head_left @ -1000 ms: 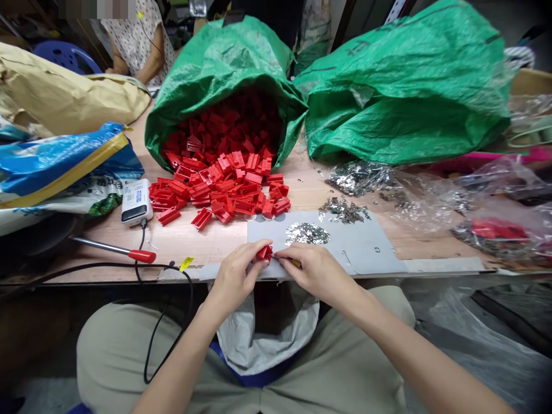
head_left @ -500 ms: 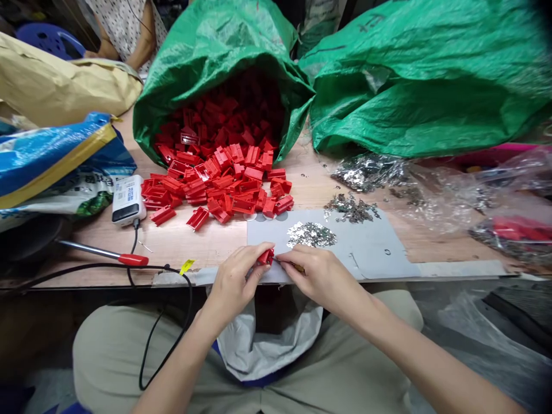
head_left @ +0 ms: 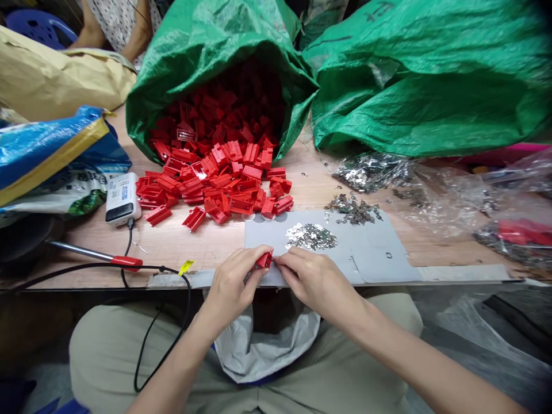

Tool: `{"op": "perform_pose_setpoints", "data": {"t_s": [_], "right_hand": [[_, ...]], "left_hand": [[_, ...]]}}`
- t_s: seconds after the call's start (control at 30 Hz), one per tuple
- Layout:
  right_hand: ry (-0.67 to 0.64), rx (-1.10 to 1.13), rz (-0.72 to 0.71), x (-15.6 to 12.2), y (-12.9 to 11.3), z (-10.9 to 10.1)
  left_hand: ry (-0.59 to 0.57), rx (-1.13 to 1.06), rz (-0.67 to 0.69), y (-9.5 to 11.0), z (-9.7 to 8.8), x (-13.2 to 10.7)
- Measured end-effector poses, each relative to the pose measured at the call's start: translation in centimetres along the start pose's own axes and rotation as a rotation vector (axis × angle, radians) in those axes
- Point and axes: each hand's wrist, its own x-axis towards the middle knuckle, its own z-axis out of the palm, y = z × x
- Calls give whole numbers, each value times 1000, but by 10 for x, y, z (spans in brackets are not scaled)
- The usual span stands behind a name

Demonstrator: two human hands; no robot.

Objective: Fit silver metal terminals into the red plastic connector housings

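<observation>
Between the thumb and fingers of my left hand [head_left: 235, 278] is a small red plastic part [head_left: 264, 260], held at the front edge of the grey mat [head_left: 371, 259]. My right hand [head_left: 317, 279] is pinched close against the part's right end; what its fingertips hold is too small and hidden to make out. Just beyond my hands lies a heap of small shiny metal pieces [head_left: 311, 236]. A darker metal pile [head_left: 353, 209] sits farther back. Many matching red parts [head_left: 233, 178] spill from a green sack [head_left: 207, 34] across the table.
A second green sack [head_left: 431, 80] and clear bags of metal pieces [head_left: 371, 169] stand at the right. On the left are a white power bank [head_left: 122, 198], a black cable [head_left: 149, 267] and a red-handled tool [head_left: 127, 263]. An open pale bag [head_left: 267, 356] rests in my lap. Another person's arms show at the back left.
The view has shifted slightly. My hands stay together at the red part, and the tool tip visible earlier at my right fingers is now hardly visible.
</observation>
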Motion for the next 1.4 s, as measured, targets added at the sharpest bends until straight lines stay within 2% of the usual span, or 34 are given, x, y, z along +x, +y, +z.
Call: {"op": "perform_pose_setpoints", "data": {"t_s": [0.27, 0.47, 0.53, 0.63, 0.7, 0.77, 0.83, 0.9, 1.0, 1.1, 1.17, 1.23, 1.4], "right_hand": [[0, -127, 19, -2, -5, 4], [74, 165, -4, -3, 5, -1], [109, 167, -4, -6, 3, -1], [112, -21, 28, -15, -10, -4], [40, -212, 58, -24, -23, -10], [-35, -296, 26, -33, -36, -20], [-46, -179, -38, -39, -43, -29], [61, 18, -35, -41, -45, -35], [309, 212, 8, -35, -43, -34], [526, 216, -102, -25, -45, -29], [620, 150, -219, -18, -49, -29], [650, 105, -324, -14, -54, -31], [639, -26, -482, -10, -56, -42]], "left_hand": [[-7, -26, -15, -1, 1, 0], [14, -93, -75, -2, -1, -3], [22, -114, -70, 0, -2, -4], [26, -137, -38, 4, -1, -6], [38, -151, -18, 5, 0, -7], [144, -213, -75, 6, -1, -8], [306, -407, -229, 11, -4, -7], [393, -758, -395, 21, -10, -6], [333, -1344, -539, 43, -21, -4], [242, -1714, -656, 62, -28, -4], [200, -1847, -721, 70, -30, -5], [176, -1924, -762, 73, -31, -6], [235, -1889, -796, 69, -24, -9]]}}
